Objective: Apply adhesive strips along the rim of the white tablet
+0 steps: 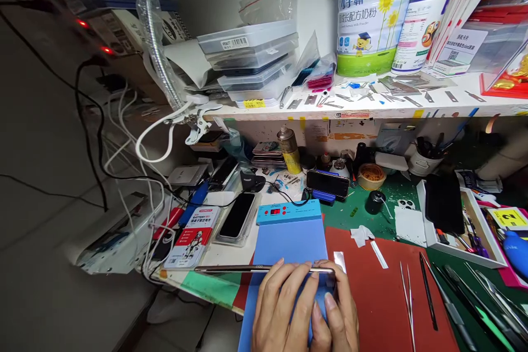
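Note:
A thin phone [223, 269] is seen almost edge-on, its dark side rim toward me. My left hand [278, 311] is closed on it, fingertips along the near rim around the middle. At the right end, my right hand [343, 308] also grips it, the index finger over the corner and the other fingers curled below. The phone's broad faces are hidden at this angle. Beneath the hands lies a blue heating pad [289, 239] with a red digital display on its light-blue control box [297, 210]. A small white strip [339, 262] lies just past my right hand.
Tweezers [408, 300] and several slim tools lie right on the red mat [371, 286]. Left stand a battery box [193, 236] and another phone [238, 215]. Behind are a spray can [289, 148], a tape roll [371, 176] and a loaded shelf [313, 113]. A tool tray [466, 225] sits right.

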A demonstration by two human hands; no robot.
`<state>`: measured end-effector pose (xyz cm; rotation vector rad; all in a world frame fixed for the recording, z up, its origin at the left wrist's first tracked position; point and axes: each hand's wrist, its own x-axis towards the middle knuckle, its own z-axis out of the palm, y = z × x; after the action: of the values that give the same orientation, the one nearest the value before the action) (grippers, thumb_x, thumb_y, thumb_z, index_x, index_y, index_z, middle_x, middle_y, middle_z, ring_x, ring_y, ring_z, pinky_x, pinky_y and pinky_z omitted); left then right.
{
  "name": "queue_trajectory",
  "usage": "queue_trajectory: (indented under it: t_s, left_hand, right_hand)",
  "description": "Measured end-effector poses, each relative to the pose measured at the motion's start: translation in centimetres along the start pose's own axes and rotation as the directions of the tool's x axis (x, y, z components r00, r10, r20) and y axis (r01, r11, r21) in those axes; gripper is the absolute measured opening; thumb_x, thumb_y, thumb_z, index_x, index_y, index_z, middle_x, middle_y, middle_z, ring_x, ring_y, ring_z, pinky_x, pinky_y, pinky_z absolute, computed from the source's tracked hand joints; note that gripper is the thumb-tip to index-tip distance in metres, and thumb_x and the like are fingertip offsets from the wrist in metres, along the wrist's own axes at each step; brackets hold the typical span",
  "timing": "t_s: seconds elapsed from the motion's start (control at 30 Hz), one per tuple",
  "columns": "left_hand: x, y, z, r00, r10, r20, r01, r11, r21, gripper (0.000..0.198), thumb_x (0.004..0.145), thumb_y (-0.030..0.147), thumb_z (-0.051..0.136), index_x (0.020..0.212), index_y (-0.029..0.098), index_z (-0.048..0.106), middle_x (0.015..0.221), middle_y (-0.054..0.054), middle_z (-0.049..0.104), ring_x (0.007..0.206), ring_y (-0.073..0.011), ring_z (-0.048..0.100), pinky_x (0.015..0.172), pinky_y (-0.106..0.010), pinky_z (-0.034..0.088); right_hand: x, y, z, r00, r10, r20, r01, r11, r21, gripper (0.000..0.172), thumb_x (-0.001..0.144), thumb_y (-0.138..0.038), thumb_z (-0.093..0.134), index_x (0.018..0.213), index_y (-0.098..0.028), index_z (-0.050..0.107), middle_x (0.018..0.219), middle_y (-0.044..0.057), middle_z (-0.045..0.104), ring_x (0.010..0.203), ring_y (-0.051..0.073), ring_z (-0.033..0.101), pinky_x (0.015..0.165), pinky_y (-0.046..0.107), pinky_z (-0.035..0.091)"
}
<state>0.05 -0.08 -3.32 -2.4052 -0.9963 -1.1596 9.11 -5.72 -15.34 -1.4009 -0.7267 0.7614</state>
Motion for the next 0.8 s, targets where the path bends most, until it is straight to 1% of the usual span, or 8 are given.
queue_trajectory:
  t_s: [0.27, 0.33, 0.37, 0.4, 0.47, 0.5, 0.57, 0.8]
  left_hand:
    - [-2.3, -0.6, -0.3, 0.996, 0.041, -0.079, -0.045, 0.998, -0.044, 0.050, 0.089, -0.005, 0.051, 0.124, 0.018, 0.079, 0.124, -0.006, 0.089, 0.135, -0.0180, 0.079, 0.139, -0.042, 0.050]
    - [-4.9, -1.9, -1.0, 0.969, -0.135, -0.208, 0.124, 0.990, -0.066, 0.053, 0.096, -0.003, 0.049, 0.130, 0.023, 0.080, 0.140, -0.004, 0.085, 0.146, -0.0183, 0.074, 0.136, -0.040, 0.053]
    - [-6.3, -2.7, -1.4, 0.895, -0.357, -0.269, 0.341, 0.934, -0.104, 0.047, 0.103, 0.005, 0.056, 0.138, 0.026, 0.080, 0.152, -0.004, 0.081, 0.152, -0.0193, 0.071, 0.134, -0.036, 0.055]
    - [-7.6, -3.7, -1.8, 0.717, -0.629, -0.301, 0.596, 0.777, -0.205, 0.043, 0.109, 0.018, 0.062, 0.148, 0.028, 0.077, 0.165, -0.005, 0.073, 0.159, -0.0225, 0.066, 0.135, -0.037, 0.053]
    - [-9.8, -5.6, -2.2, 0.238, -0.964, -0.120, 0.810, 0.265, -0.523, 0.048, 0.115, 0.047, 0.062, 0.160, 0.035, 0.070, 0.179, -0.002, 0.060, 0.172, -0.0276, 0.052, 0.143, -0.044, 0.044]
    - [-10.6, -6.5, -2.1, 0.124, -0.992, -0.016, 0.819, 0.112, -0.563, 0.054, 0.116, 0.057, 0.057, 0.163, 0.033, 0.069, 0.178, -0.005, 0.062, 0.171, -0.0320, 0.053, 0.144, -0.051, 0.043]
    - [-11.5, -7.7, -1.2, 0.032, -0.994, 0.100, 0.803, -0.034, -0.596, 0.063, 0.112, 0.067, 0.058, 0.158, 0.027, 0.073, 0.168, -0.011, 0.071, 0.165, -0.0371, 0.060, 0.143, -0.057, 0.044]
    - [-11.3, -6.9, 1.9, 0.062, -0.990, 0.126, 0.775, -0.032, -0.632, 0.075, 0.106, 0.073, 0.064, 0.162, 0.024, 0.070, 0.172, -0.012, 0.068, 0.169, -0.0355, 0.056, 0.144, -0.049, 0.040]
  right_hand:
    - [2.6, -1.4, -1.5, 0.999, 0.017, 0.028, -0.019, 0.996, 0.090, 0.059, 0.113, -0.078, 0.055, 0.121, -0.026, 0.082, 0.122, 0.009, 0.088, 0.116, 0.030, 0.083, 0.094, 0.037, 0.063]
    - [2.7, -1.1, -1.6, 1.000, -0.004, 0.002, 0.003, 0.997, 0.072, 0.061, 0.112, -0.079, 0.056, 0.121, -0.025, 0.081, 0.118, 0.011, 0.087, 0.112, 0.031, 0.083, 0.091, 0.038, 0.063]
    - [2.8, -0.7, -1.6, 1.000, -0.006, -0.015, 0.007, 0.998, 0.069, 0.060, 0.113, -0.078, 0.055, 0.122, -0.025, 0.080, 0.120, 0.011, 0.087, 0.114, 0.031, 0.082, 0.092, 0.039, 0.062]
    - [2.9, -0.3, -1.7, 0.999, -0.002, -0.044, 0.005, 0.997, 0.077, 0.058, 0.114, -0.076, 0.054, 0.124, -0.024, 0.079, 0.123, 0.012, 0.086, 0.117, 0.032, 0.081, 0.095, 0.041, 0.062]
    - [3.1, 0.5, -2.0, 0.999, 0.010, -0.050, -0.005, 0.993, 0.118, 0.056, 0.115, -0.073, 0.054, 0.128, -0.024, 0.078, 0.129, 0.013, 0.085, 0.123, 0.033, 0.080, 0.100, 0.044, 0.062]
    - [3.3, 0.9, -2.1, 0.999, 0.010, -0.037, -0.004, 0.989, 0.146, 0.056, 0.113, -0.073, 0.056, 0.129, -0.024, 0.078, 0.130, 0.014, 0.085, 0.123, 0.034, 0.080, 0.100, 0.045, 0.062]
    - [3.6, 1.3, -2.4, 1.000, -0.002, -0.024, 0.006, 0.981, 0.193, 0.058, 0.110, -0.075, 0.059, 0.132, -0.024, 0.077, 0.129, 0.014, 0.084, 0.122, 0.035, 0.080, 0.098, 0.047, 0.064]
    - [3.1, -0.7, -0.6, 0.993, 0.035, -0.113, 0.001, 0.955, 0.298, 0.052, 0.110, -0.070, 0.059, 0.133, -0.026, 0.073, 0.135, 0.011, 0.081, 0.143, 0.033, 0.070, 0.115, 0.048, 0.055]
